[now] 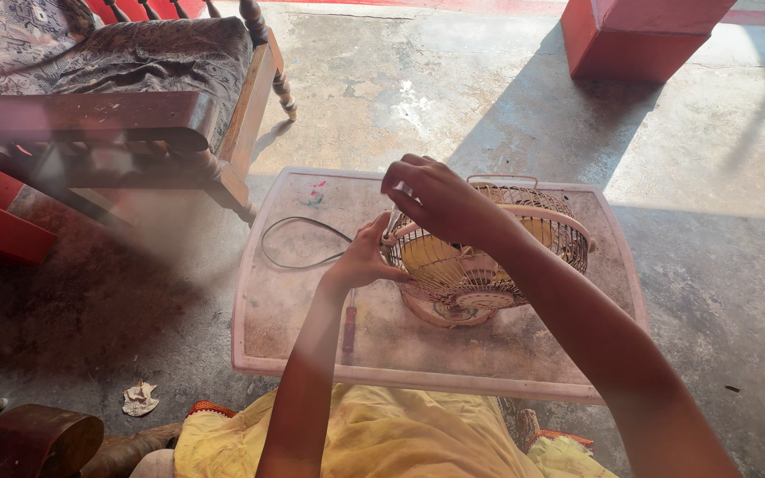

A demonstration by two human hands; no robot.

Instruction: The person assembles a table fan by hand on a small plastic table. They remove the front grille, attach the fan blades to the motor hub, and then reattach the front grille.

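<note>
A small table fan [498, 257] with a pale wire cage and yellow blades lies on its side on a dusty pale plastic table [294, 301]. My right hand [436, 199] curls over the top left rim of the cage, fingers closed on it. My left hand [367, 258] pinches the cage's left edge just below. A black cable [298, 243] loops across the tabletop to the left of the fan. A red-handled screwdriver [348, 332] lies on the table under my left forearm.
A wooden chair [179, 115] with a patterned cushion stands at upper left. A red pillar base [635, 40] is at the upper right. Concrete floor surrounds the table; a crumpled paper scrap [140, 398] lies at lower left.
</note>
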